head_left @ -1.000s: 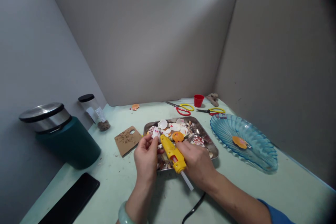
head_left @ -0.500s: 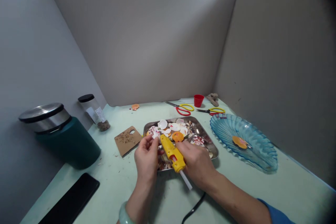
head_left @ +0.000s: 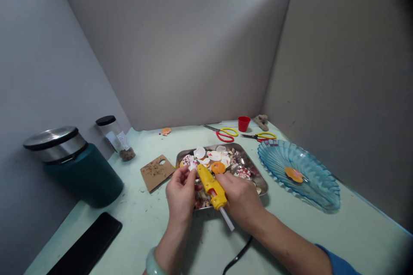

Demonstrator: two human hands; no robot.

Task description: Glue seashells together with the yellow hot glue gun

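Observation:
My right hand (head_left: 241, 197) is wrapped round a yellow hot glue gun (head_left: 211, 187), whose clear glue stick (head_left: 227, 218) pokes out of the back end. Between the thumb and fingers of my left hand (head_left: 181, 191) is a small whitish shell (head_left: 192, 166), partly hidden by the fingertips. The gun's front end points at that shell, close by; whether they touch I cannot tell. Both hands are over the near side of a metal tray (head_left: 263, 183) full of white, orange and speckled shells (head_left: 217, 167).
A blue glass dish (head_left: 318, 176) with an orange shell stands at right. Scissors (head_left: 226, 132), more scissors (head_left: 260, 136) and a red cup (head_left: 244, 123) lie behind the tray. At left are a cardboard piece (head_left: 157, 173), a jar (head_left: 116, 137), a green flask (head_left: 84, 176) and a phone (head_left: 88, 245).
Hardly anything differs. The rear of the glue gun and its glue stick have shifted slightly left and up; both hands keep their grips.

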